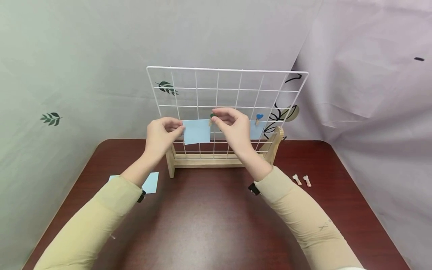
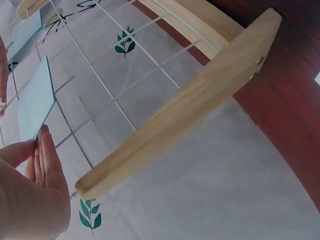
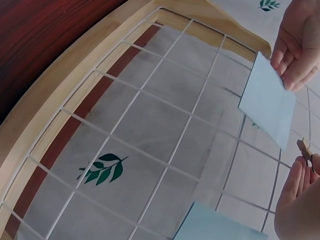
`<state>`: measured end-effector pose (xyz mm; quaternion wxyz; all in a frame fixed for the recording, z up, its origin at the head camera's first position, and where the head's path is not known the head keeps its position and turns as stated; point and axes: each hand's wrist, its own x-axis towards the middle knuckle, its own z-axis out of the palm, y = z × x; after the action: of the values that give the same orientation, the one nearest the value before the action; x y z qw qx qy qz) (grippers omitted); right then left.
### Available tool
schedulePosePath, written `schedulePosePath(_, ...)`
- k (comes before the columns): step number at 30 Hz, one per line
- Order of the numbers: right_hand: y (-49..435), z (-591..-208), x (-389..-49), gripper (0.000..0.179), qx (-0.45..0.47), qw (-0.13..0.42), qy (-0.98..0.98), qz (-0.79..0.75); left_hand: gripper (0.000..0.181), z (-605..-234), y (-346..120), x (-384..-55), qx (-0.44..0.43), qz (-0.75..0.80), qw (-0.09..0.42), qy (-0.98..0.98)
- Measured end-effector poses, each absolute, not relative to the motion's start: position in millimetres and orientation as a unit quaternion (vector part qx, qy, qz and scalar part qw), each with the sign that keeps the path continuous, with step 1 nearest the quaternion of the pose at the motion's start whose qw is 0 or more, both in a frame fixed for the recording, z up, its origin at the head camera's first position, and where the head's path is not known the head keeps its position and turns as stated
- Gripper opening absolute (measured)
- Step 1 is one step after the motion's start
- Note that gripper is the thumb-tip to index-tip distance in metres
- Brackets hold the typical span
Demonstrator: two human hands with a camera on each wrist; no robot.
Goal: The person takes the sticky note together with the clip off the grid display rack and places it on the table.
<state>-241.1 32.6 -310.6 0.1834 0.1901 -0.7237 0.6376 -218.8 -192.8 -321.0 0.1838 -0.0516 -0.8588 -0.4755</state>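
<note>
The left hand's (image 1: 160, 138) fingers pinch the blue card's (image 1: 197, 132) left edge, before the wire rack (image 1: 226, 70) near the far edge of the desk (image 1: 202, 210); the right hand's (image 1: 239, 131) grip a clothespin (image 3: 303, 147). The card should be light, easily creased, best held by its edges.

Near the brown desk's (image 1: 202, 225) far edge, midway along, a white wire grid (image 1: 217, 89) stands in a pale wooden stand (image 1: 206, 162). Light-blue paper (image 1: 150, 183) lies toward the left edge, two white heart-topped clothespins (image 1: 296, 180) toward the right. One light-blue paper square (image 1: 197, 132) is before the grid, a second square (image 1: 255, 132) on its right part.
</note>
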Motion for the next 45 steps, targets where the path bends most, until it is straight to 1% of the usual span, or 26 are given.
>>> schedulePosePath(6,36.6,-310.0,-240.9,0.02,0.19,0.181,-0.725,0.637,0.017,-320.8,-198.3,-216.2,-0.047,-0.48,0.183,-0.857)
schedulePosePath(11,40.0,-309.2,-238.9,0.021,0.19,0.169,-0.721,0.645,0.017,-319.4,-202.5,-212.9,-0.045,-0.476,0.185,-0.858)
schedulePosePath(19,49.3,-310.0,-235.6,0.022,0.187,0.161,-0.723,0.645,0.018,-320.5,-214.3,-205.3,-0.032,-0.473,0.175,-0.863)
schedulePosePath(30,64.6,-312.6,-231.7,0.023,0.156,0.136,-0.714,0.669,0.017,-321.3,-228.3,-196.3,-0.029,-0.461,0.177,-0.869)
schedulePosePath(37,74.8,-316.0,-227.2,0.023,0.145,0.125,-0.726,0.661,0.02,-322.1,-235.9,-187.7,-0.023,-0.479,0.162,-0.862)
schedulePosePath(45,87.4,-323.6,-223.2,0.024,0.141,0.112,-0.73,0.659,0.024,-328.8,-250.8,-177.0,-0.021,-0.468,0.163,-0.868)
